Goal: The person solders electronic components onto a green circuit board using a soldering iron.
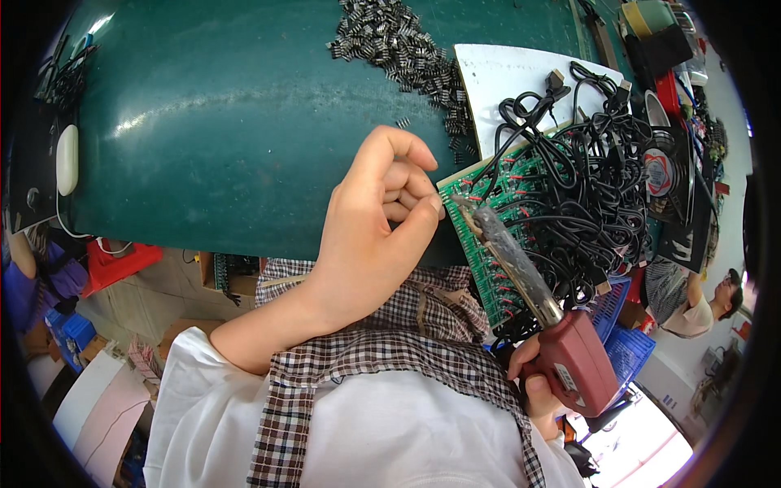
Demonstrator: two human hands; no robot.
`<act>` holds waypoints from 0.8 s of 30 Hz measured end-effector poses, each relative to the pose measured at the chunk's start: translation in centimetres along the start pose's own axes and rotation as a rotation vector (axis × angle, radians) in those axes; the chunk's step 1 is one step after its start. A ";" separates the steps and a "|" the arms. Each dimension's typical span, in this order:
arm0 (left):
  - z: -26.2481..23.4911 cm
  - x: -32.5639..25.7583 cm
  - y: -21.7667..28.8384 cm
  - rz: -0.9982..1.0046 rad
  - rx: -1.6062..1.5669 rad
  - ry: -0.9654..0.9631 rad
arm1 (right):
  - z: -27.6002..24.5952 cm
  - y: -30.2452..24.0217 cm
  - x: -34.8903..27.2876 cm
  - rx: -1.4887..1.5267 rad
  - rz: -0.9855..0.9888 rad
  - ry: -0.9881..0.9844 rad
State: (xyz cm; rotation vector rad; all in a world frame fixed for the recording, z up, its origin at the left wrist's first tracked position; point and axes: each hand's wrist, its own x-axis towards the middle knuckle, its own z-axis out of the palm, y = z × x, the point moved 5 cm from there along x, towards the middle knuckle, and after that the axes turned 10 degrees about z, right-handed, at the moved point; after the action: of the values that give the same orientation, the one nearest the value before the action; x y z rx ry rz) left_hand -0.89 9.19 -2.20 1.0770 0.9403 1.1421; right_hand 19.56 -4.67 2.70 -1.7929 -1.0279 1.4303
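- Workbench mat point(228, 106), dark green and glossy, fills the left and middle of the view; a white computer mouse point(67, 159) lies near its left edge.
- Loose heap of small dark pin components point(399, 45) is spread at the top centre of the mat, within easy reach above the hands, likely kept there as a supply.
- Left hand point(370, 232) rises from a white sleeve, fingers curled inward and thumb pressed against the fingertips in a pinch at the edge of the board; what it pinches is too small to make out.
- Green circuit board point(508, 203) sits just right of that hand, tilted, studded with rows of red and white parts. It lies partly on a white sheet point(512, 77).
- Soldering gun point(545, 325), red-bodied with a long grey barrel, slants up from lower right so its tip meets the board's near-left edge, beside the pinching fingers.
- Right hand point(537, 390) is wrapped shut around the gun's grip at lower right.
- Tangle of black cables point(602, 195) covers the board's right half, with a small fan point(663, 175) beyond.
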 end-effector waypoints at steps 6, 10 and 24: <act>-0.1 -0.2 -0.3 -0.001 0.015 0.018 | 0.2 0.2 0.4 0.075 0.055 -0.036; 0.0 0.0 -0.1 0.003 0.004 0.007 | -0.1 0.3 -0.3 0.068 0.057 -0.015; -1.9 2.8 2.5 0.348 1.073 0.037 | 0.3 -0.9 0.3 0.016 0.055 -0.022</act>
State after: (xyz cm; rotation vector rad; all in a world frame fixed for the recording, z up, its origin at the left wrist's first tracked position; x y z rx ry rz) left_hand -2.80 12.49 -0.27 2.1440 1.4886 0.8983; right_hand 19.13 -4.00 3.22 -1.8109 -0.9827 1.4907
